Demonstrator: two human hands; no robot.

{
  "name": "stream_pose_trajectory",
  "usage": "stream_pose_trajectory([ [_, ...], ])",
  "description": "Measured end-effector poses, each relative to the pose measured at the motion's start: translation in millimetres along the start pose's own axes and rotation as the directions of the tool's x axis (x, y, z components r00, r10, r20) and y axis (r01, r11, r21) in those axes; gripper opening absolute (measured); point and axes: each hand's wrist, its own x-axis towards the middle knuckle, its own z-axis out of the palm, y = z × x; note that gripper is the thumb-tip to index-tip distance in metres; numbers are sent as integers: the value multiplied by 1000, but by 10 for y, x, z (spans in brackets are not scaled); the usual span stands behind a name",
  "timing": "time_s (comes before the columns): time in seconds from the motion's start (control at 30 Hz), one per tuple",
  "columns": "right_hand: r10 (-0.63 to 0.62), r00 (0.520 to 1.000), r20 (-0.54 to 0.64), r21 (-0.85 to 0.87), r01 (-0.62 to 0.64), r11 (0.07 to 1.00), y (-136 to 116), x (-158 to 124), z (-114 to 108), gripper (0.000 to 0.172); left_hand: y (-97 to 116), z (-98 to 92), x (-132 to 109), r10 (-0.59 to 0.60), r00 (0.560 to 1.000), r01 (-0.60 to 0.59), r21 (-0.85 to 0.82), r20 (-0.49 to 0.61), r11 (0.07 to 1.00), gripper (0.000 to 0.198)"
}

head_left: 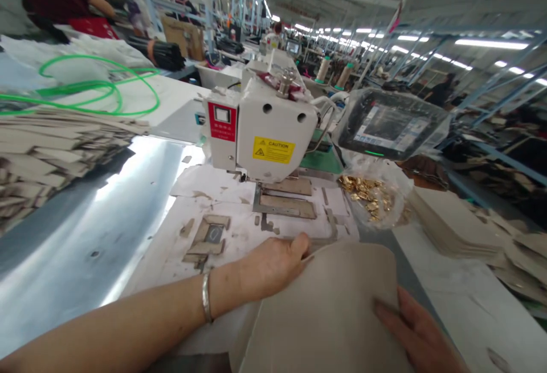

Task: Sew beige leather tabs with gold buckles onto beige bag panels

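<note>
A beige leather-like panel point(337, 304) with a rounded top lies in front of me on the sewing table. My left hand point(273, 265) grips its upper left edge, thumb on top and fingers curled under. A silver bangle sits on that wrist. My right hand point(416, 333) rests on the panel's right side with its fingers pressed on the surface. Just beyond the panel stands a white sewing machine point(265, 128) with a yellow caution label, over a metal clamp template point(284, 205).
A clear bag of small gold metal fittings point(370, 193) lies right of the machine, below a plastic-wrapped touch screen point(391, 125). Stacks of beige cut pieces sit at left point(51, 151) and right point(470, 230). A green hose point(98, 91) loops at the back left. Other people work behind.
</note>
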Motion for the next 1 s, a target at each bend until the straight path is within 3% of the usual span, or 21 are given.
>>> stream_pose_trajectory([
  [0.03, 82, 995, 54, 24, -83, 996, -67, 39, 219, 60, 14, -10, 7, -80, 997, 80, -46, 5, 996, 16],
  [0.07, 118, 992, 35, 49, -119, 992, -119, 87, 348, 59, 29, -23, 10, -129, 992, 129, -104, 9, 986, 29],
  [0.1, 156, 988, -1, 53, -156, 986, -157, 149, 386, 57, 42, -38, 9, -134, 991, 134, -159, 8, 978, 44],
  [0.17, 214, 968, -133, 37, -211, 977, -211, 326, 237, 53, 63, -56, -3, -13, 1000, 12, -209, 1, 978, 60],
  [0.3, 223, 937, -269, -17, -236, 972, -304, 854, -299, 51, 96, -42, -28, 286, 958, -286, -93, -13, 954, 20],
  [0.4, 73, 972, -225, -127, -104, 986, -375, 1293, -348, 45, 106, -37, -47, 324, 946, -324, -10, -2, 946, 17],
  [0.57, -79, 995, -58, -230, 63, 971, -557, 1844, 185, 36, 33, -57, -209, 155, 984, -152, 45, -82, 987, 37],
  [0.77, -139, 988, 64, -221, 150, 964, -784, 2148, 838, 34, -108, 6, -493, -92, 994, 97, 108, -51, 989, 68],
  [1.0, -189, 978, 89, -286, 206, 936, -790, 2278, 994, 30, -170, 36, -538, -158, 987, 162, 186, -37, 969, 73],
])
